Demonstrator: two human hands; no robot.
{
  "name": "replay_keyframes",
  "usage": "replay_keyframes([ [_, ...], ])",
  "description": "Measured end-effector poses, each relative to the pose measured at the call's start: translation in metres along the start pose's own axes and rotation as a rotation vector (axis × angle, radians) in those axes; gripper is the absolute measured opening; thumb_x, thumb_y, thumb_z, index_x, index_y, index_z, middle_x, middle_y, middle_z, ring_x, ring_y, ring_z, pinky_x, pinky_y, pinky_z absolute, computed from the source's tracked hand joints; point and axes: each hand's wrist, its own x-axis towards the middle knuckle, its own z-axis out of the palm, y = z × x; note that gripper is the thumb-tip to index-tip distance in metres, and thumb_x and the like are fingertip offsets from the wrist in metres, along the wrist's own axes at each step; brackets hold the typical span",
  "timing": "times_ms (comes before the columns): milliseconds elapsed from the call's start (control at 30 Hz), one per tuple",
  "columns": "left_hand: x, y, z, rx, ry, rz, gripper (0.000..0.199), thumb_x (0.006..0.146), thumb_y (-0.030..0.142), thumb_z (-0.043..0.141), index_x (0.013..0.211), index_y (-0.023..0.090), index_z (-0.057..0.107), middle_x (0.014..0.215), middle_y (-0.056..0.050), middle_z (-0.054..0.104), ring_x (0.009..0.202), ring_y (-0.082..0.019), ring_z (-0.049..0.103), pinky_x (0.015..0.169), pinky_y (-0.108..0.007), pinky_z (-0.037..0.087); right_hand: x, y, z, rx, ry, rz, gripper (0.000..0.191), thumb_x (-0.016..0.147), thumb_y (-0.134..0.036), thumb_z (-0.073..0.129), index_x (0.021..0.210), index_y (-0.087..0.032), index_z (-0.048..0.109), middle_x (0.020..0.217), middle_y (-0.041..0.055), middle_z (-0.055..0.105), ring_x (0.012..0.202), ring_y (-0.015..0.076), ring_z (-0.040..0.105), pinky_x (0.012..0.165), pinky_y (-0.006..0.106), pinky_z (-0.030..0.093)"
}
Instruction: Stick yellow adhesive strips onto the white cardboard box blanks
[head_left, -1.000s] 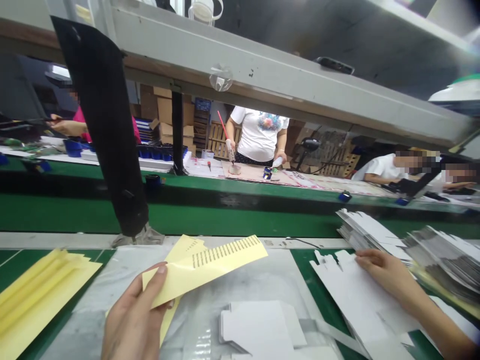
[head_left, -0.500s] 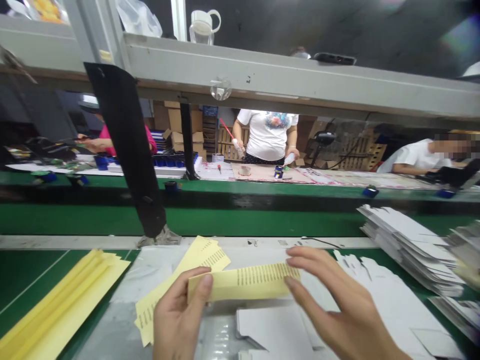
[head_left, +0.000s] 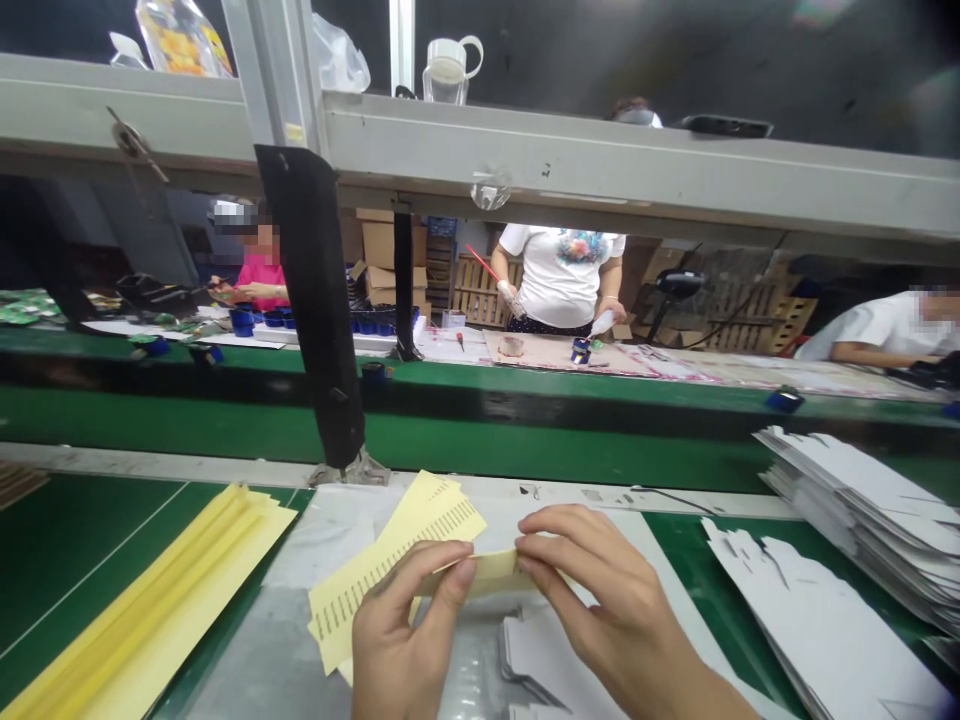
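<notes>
A small yellow paper strip (head_left: 495,570) is pinched between my two hands. My left hand (head_left: 412,625) grips its left end with thumb and fingers, and my right hand (head_left: 600,590) closes on its right end. The strip looks folded short, and its printed side does not show. Just behind my left hand, printed yellow paper sheets (head_left: 397,560) lie fanned out on the grey work surface (head_left: 247,640). Beneath my hands are a white carton piece (head_left: 555,650) and some clear plastic, both partly covered.
Long folded yellow paper (head_left: 172,600) lies at left. Flat white cartons (head_left: 825,620) and a taller carton stack (head_left: 870,510) are at right. A black-wrapped post (head_left: 315,310) rises ahead beside a green conveyor (head_left: 525,420). Co-workers sit or stand across it, one in a flowered white shirt (head_left: 559,280).
The long printed strip between my hands now appears much shorter, folded. My right fingers have come closer to my left and closed on its end. The whole view has shifted left.
</notes>
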Motion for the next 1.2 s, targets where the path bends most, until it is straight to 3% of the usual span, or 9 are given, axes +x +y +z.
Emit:
replay_keyframes([
  [133, -0.001, 0.001, 0.001, -0.018, 0.008, 0.038, 0.004, 0.077, 0.032, 0.074, 0.074, 0.033, 0.078, 0.081, 0.004, 0.075, 0.079, -0.016, 0.066, 0.076, -0.022, 0.049, 0.001, -0.003, 0.002, -0.050, 0.059, -0.048, 0.020, 0.086, 0.001, 0.060, 0.094, -0.017, 0.064, 0.096, 0.0075, 0.066, 0.087, 0.0174, 0.061, 0.077, 0.035, 0.051],
  [233, -0.002, 0.005, 0.000, -0.001, 0.032, -0.041, 0.009, 0.074, 0.038, 0.076, 0.074, 0.030, 0.078, 0.081, 0.002, 0.076, 0.081, -0.018, 0.066, 0.078, -0.024, 0.048, 0.001, -0.008, 0.000, -0.033, 0.077, -0.032, 0.020, 0.087, 0.000, 0.057, 0.092, -0.019, 0.064, 0.097, 0.0068, 0.066, 0.087, 0.0169, 0.062, 0.077, 0.033, 0.052],
  [467, 0.015, 0.002, -0.011, -0.158, 0.177, -0.386, 0.042, 0.070, 0.054, 0.078, 0.093, 0.019, 0.073, 0.089, -0.005, 0.073, 0.081, -0.023, 0.065, 0.063, -0.026, 0.049, -0.011, 0.003, -0.032, 0.200, 0.050, 0.480, 0.007, 0.094, -0.034, 0.058, 0.090, -0.028, 0.060, 0.114, 0.0020, 0.068, 0.106, 0.0188, 0.065, 0.089, 0.027, 0.053],
  [533, 0.021, -0.001, -0.014, -0.275, 0.241, -0.481, 0.047, 0.068, 0.052, 0.081, 0.099, 0.019, 0.070, 0.089, -0.004, 0.072, 0.079, -0.022, 0.066, 0.058, -0.024, 0.047, -0.010, 0.012, -0.041, 0.213, -0.124, 0.555, 0.014, 0.094, -0.040, 0.056, 0.089, -0.028, 0.060, 0.120, 0.0024, 0.066, 0.111, 0.0196, 0.063, 0.094, 0.029, 0.052],
  [600, 0.025, -0.002, -0.016, -0.334, 0.280, -0.527, 0.049, 0.065, 0.049, 0.085, 0.100, 0.020, 0.069, 0.091, -0.003, 0.072, 0.083, -0.021, 0.066, 0.058, -0.022, 0.046, -0.005, 0.019, -0.047, 0.247, -0.432, 0.581, 0.015, 0.094, -0.039, 0.055, 0.087, -0.028, 0.061, 0.121, 0.0023, 0.067, 0.112, 0.0201, 0.064, 0.096, 0.031, 0.053],
  [667, 0.026, 0.000, -0.016, -0.358, 0.281, -0.539, 0.051, 0.062, 0.048, 0.087, 0.101, 0.020, 0.070, 0.092, -0.002, 0.072, 0.089, -0.021, 0.066, 0.060, -0.020, 0.047, 0.002, 0.022, -0.047, 0.258, -0.694, 0.535, 0.010, 0.092, -0.028, 0.055, 0.087, -0.027, 0.063, 0.119, 0.0019, 0.068, 0.109, 0.0201, 0.066, 0.094, 0.032, 0.054],
  [733, 0.026, 0.002, -0.015, -0.367, 0.259, -0.556, 0.053, 0.060, 0.047, 0.088, 0.101, 0.019, 0.070, 0.092, -0.002, 0.071, 0.092, -0.021, 0.065, 0.061, -0.020, 0.047, 0.010, 0.022, -0.044, 0.239, -0.812, 0.464, 0.015, 0.087, -0.016, 0.055, 0.088, -0.027, 0.065, 0.117, 0.0015, 0.069, 0.105, 0.0195, 0.068, 0.092, 0.032, 0.055],
  [933, 0.027, 0.005, -0.014, -0.373, 0.219, -0.584, 0.054, 0.060, 0.046, 0.088, 0.100, 0.016, 0.069, 0.091, -0.004, 0.072, 0.089, -0.021, 0.065, 0.058, -0.021, 0.045, 0.019, 0.019, -0.036, 0.185, -0.904, 0.433, 0.021, 0.080, -0.007, 0.056, 0.083, -0.025, 0.067, 0.118, 0.0028, 0.070, 0.103, 0.0195, 0.069, 0.090, 0.032, 0.055],
  [1200, 0.026, 0.006, -0.015, -0.384, 0.212, -0.580, 0.050, 0.061, 0.046, 0.087, 0.097, 0.016, 0.069, 0.089, -0.004, 0.072, 0.086, -0.021, 0.064, 0.059, -0.022, 0.044, 0.010, 0.018, -0.029, 0.209, -0.877, 0.496, 0.022, 0.078, -0.008, 0.056, 0.084, -0.025, 0.068, 0.118, 0.0042, 0.071, 0.105, 0.0197, 0.069, 0.092, 0.032, 0.055],
])
